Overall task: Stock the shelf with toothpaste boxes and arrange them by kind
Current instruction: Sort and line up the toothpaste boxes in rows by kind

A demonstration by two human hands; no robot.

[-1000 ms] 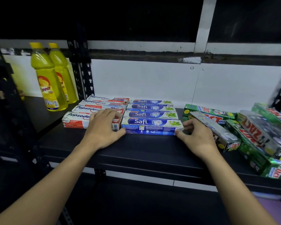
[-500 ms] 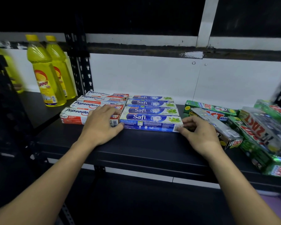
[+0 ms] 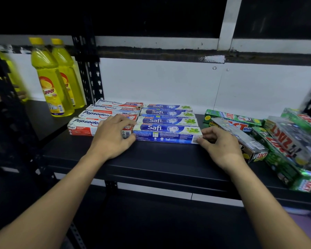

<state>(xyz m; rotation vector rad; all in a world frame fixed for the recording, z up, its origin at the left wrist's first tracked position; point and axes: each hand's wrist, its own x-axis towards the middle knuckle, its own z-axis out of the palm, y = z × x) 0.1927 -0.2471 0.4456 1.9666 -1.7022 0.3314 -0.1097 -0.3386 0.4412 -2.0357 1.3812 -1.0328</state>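
Several red-and-white Pepsodent boxes (image 3: 104,114) lie in a row front to back on the black shelf (image 3: 160,159). Right beside them is a matching row of blue Safi boxes (image 3: 167,121). My left hand (image 3: 113,137) rests palm down on the front Pepsodent box (image 3: 83,126), its thumb against the left end of the front Safi box (image 3: 167,133). My right hand (image 3: 219,146) pinches that box's right end with thumb and curled fingers. Green Zact boxes (image 3: 284,150) lie in a loose, crooked pile at the right, some stacked on each other.
Two yellow bottles (image 3: 50,83) stand on the neighbouring shelf at the left, behind a black perforated upright (image 3: 88,69). A white back wall (image 3: 160,83) closes the shelf. A gap of bare shelf separates the Safi row from the Zact pile.
Both hands stay at the ends of the front boxes. My right fingers have curled tighter on the Safi box's right end. The view has shifted slightly.
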